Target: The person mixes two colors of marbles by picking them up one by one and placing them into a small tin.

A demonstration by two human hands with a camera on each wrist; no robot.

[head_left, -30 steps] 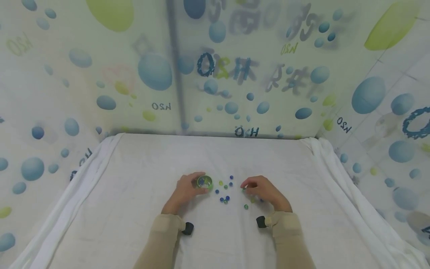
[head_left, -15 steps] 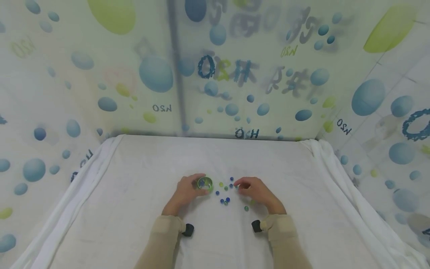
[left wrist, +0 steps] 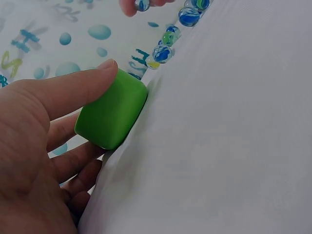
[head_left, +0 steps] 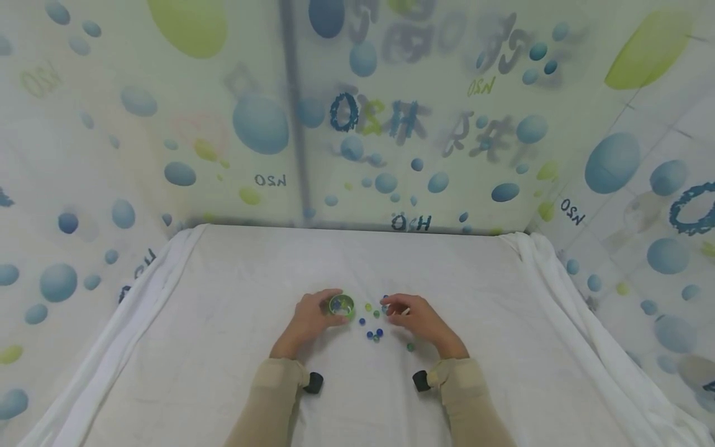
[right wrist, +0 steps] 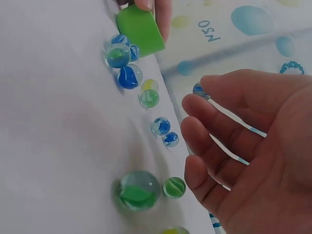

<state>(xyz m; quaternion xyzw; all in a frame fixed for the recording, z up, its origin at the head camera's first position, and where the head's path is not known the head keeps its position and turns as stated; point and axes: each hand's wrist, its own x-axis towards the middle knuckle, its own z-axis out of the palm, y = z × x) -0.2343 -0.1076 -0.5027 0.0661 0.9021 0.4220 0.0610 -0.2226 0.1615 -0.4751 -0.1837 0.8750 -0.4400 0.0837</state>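
My left hand [head_left: 311, 318] grips a small green cup [left wrist: 113, 111] between thumb and fingers, low on the white cloth. In the head view its rim encircles several blue and yellowish marbles. To the right, my right hand [head_left: 416, 315] pinches a blue-streaked clear marble [right wrist: 200, 91] between thumb and index finger, raised above the cloth. Its other fingers are loosely bent. Between the hands lie loose marbles, among them a yellow one [head_left: 368, 307], a green one [right wrist: 149, 98] and a dark blue one [right wrist: 129, 76]. A bigger-looking green-swirled marble [right wrist: 139, 190] lies nearest the right wrist camera.
White cloth [head_left: 251, 267] covers the table, bunched into folds [head_left: 530, 248] along the sides. Behind it stands a patterned curtain wall [head_left: 223, 136] with blue and green ovals. A green marble [head_left: 410, 347] lies near the right wrist.
My right hand has moved left with the pinched marble, from the right side of the loose marbles to near their middle. My left hand and the cup have stayed in place.
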